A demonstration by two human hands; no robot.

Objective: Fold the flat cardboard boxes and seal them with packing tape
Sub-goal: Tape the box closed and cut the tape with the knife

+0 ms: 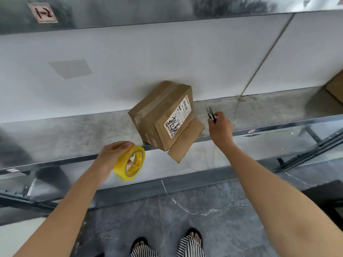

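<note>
Cardboard box (163, 115) sits in the middle of the frame on a grey metal shelf (74, 130), turned cornerwise to the shelf's front edge so that one corner points down toward the person. An old strip of tape runs along its top, and a white shipping label (178, 119) covers the face turned to the lower right. Below that face one loose flap (185, 143) lies flat and juts past the shelf edge toward the lower right. The left hand (113, 153), at lower left of centre, grips a yellow tape roll (120, 169), with its fingers curled over the rim and one hooked through the core. The roll hangs just beside the box's lower left corner, in front of the shelf edge. The right hand (220, 129), just right of the box, pinches a small pair of black snips (211, 114) whose tips point up and away from the body. The box therefore lies between the two hands, up and to the right of the tape and left of the snips. The loose flap is on the right hand's side, so that hand looks better placed to fold it up, with the tape then coming across from the left. Another brown box (336, 88) shows at the right edge of the frame.
</note>
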